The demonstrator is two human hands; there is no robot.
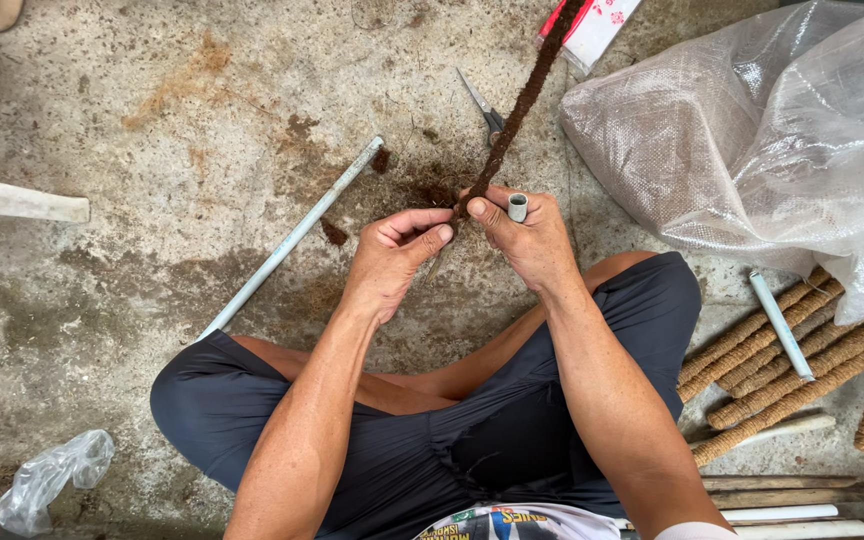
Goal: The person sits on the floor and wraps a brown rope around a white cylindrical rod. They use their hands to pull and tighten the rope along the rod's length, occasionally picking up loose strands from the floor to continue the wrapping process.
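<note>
Head view looks straight down on my lap as I sit cross-legged on the concrete floor (102,290). My left hand (392,255) is curled narrow, thumb pressed against the bent forefinger, pinching the near end of a coir-wrapped stick (522,100). My right hand (527,235) is closed on the same stick just beside the left, thumb on top, and a short grey tube piece (518,207) sits at its knuckles. The stick runs away from both hands, up and to the right, brown and rough along its whole length. Just beyond my right hand a pair of scissors (482,108) lies on the floor, partly under the stick. Beyond my left hand a long grey pipe (292,238) lies slantwise, with loose coir fibre (422,190) scattered between it and my fingers. Well off to the right of my right hand are a big clear plastic sack (752,150) and, nearer my knee, a pile of finished coir-wrapped sticks (782,370) with a white pipe (780,325) lying across them. A crumpled plastic bag (47,480) lies far to the left by my knee.
</note>
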